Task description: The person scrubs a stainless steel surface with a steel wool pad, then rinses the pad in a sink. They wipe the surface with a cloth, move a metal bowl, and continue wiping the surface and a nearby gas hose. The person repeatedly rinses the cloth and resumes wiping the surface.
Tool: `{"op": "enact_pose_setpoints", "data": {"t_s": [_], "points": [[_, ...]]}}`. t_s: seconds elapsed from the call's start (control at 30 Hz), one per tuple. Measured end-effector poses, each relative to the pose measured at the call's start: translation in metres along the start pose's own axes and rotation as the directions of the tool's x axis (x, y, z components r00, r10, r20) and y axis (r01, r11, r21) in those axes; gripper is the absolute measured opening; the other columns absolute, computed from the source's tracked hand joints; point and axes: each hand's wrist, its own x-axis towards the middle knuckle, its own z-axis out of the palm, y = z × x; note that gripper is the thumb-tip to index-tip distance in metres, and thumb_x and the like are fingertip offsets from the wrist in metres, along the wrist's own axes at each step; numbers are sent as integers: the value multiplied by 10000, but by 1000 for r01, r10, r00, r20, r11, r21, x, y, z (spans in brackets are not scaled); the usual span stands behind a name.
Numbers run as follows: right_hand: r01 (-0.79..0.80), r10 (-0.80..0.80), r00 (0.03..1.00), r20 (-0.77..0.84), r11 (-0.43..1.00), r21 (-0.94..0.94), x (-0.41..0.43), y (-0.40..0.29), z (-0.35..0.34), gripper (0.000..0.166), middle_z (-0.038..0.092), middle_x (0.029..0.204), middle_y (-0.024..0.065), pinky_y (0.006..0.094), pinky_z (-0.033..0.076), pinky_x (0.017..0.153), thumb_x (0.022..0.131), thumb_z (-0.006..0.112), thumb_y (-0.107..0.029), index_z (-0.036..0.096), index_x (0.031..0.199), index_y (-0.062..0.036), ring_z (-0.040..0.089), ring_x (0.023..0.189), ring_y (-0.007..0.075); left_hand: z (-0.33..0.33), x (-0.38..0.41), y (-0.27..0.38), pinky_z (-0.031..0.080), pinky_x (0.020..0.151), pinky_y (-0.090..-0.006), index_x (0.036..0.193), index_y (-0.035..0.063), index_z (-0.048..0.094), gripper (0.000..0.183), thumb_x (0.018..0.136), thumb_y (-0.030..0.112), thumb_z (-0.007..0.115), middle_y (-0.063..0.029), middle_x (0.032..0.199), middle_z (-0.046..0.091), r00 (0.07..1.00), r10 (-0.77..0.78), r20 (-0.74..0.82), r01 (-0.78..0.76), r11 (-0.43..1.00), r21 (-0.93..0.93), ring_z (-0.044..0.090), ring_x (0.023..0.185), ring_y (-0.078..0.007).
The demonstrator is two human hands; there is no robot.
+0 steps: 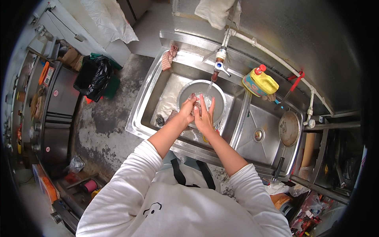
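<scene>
Over a round metal basin (221, 102) in the left sink bowl, my two hands are close together. My left hand (188, 109) has its fingers curled around a pinkish-brown, wet item (196, 108) that I cannot identify. Beside it my right hand (204, 115) has its fingers spread and pointing away from me, its thumb near the item. Water runs from the faucet (218, 67) into the basin just beyond my fingertips. A dark scouring pad or similar clump (160, 120) lies left of the basin in the sink bowl.
A striped cloth (169, 57) hangs on the sink's back-left corner. Right of the faucet stands a yellow detergent jug (260, 81). A round pan (289, 128) rests in the right sink bowl (242, 139). On the floor at left is a bin with a black bag (102, 74).
</scene>
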Motion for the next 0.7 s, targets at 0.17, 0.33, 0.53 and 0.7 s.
{"op": "enact_pose_setpoints", "data": {"t_s": [0.17,0.33,0.53,0.7], "points": [[-430,337,902,271,627,650,-13,-8,-1,704,137,1414,190,562,427,856,893,456,-434,29,1418,-239,214,1290,365,34,-27,3,386,509,-278,822,144,437,314,872,446,509,27,618,371,999,-36,40,39,996,-77,406,549,-118],[-283,336,940,66,654,702,-13,-19,-1,454,492,1164,167,371,484,783,916,456,-370,324,1204,-45,514,1038,234,40,-16,-1,349,396,-329,639,142,388,254,838,242,510,0,491,398,989,-141,47,139,989,48,394,412,-157],[-342,399,916,32,740,579,6,0,8,475,571,1013,219,379,465,770,915,396,-431,367,1096,7,581,944,293,60,-22,1,343,412,-342,590,108,400,217,761,188,507,-56,473,395,991,-102,-88,120,967,227,381,414,-193],[-353,296,935,197,839,414,-7,10,0,548,579,986,249,401,466,793,911,338,-467,338,1165,18,593,907,376,44,-29,-8,351,415,-355,624,93,424,177,758,171,508,-62,507,405,992,-84,-93,102,971,218,388,426,-201]]}}
